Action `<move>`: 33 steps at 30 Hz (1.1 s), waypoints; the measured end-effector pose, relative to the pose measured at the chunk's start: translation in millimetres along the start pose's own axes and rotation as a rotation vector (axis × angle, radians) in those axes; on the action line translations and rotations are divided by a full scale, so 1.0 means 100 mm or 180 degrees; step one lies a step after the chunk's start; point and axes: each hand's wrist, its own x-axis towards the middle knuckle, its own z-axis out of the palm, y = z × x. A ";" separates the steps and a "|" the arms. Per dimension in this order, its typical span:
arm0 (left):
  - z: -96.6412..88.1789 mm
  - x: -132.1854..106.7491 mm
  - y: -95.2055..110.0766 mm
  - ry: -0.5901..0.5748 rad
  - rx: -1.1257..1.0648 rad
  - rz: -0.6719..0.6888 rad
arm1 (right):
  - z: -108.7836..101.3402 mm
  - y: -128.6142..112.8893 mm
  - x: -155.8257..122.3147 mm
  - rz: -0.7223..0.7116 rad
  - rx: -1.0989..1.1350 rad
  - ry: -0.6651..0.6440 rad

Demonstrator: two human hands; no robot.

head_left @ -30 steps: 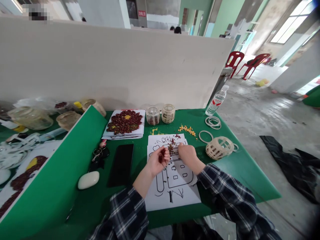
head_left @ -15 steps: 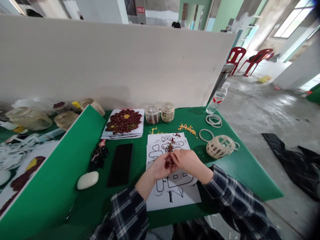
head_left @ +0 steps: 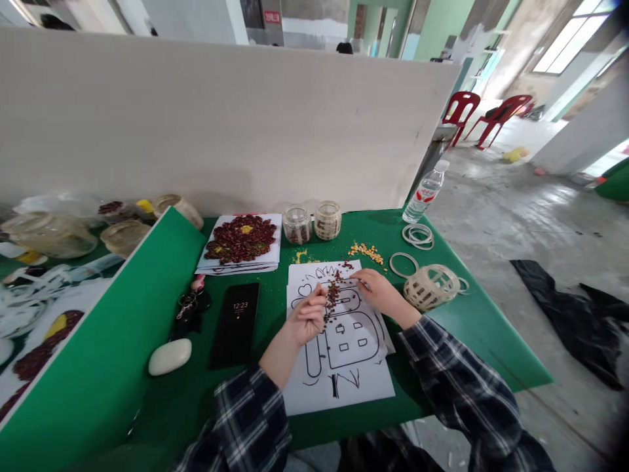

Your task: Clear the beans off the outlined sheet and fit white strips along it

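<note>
Left hand [head_left: 305, 320] over the paper now, its fingers curled loosely with the tips up by the heap of small dark-red and brown beans [head_left: 333, 295], and whether anything sits inside that curl I can't tell! Across from it, the right hand [head_left: 377, 292] has its fingers bent and drawn in toward one another, tips just right of the beans; any bean between them is too small to make out. So the heap lies right between the two sets of fingers, on the line drawing [head_left: 361, 387], which spreads beneath them and toward the person. Beyond the right fingers, there's a scatter of yellow kernels [head_left: 366, 252] on the green table [head_left: 275, 410]; off to their right, near the wrist, a lattice-covered jar [head_left: 428, 288] lies tipped on its side. And well left of the left fingers, a phone [head_left: 236, 328] shows 12:23!
</note>
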 end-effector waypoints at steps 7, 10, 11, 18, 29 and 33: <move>0.03 -0.03 0.09 -0.0345 0.0160 0.0481 | 0.23 0.16 -0.01 -0.0056 0.0415 -0.0067; 0.03 0.01 0.11 -0.0294 0.0194 0.0480 | 0.25 0.14 0.01 -0.0003 0.0548 -0.0043; 0.02 0.02 0.11 -0.0258 0.0206 0.0488 | 0.26 0.13 0.03 0.0002 0.0571 -0.0059; 0.03 0.03 0.10 -0.0261 0.0262 0.0437 | 0.33 0.12 0.11 0.0024 0.0667 -0.0033; -0.01 0.06 0.12 -0.0315 0.0300 0.0383 | 0.28 0.14 0.11 -0.0198 0.0896 -0.0443; -0.02 0.06 0.12 -0.0337 0.0280 0.0370 | 0.20 0.14 0.07 0.0141 0.1305 -0.0699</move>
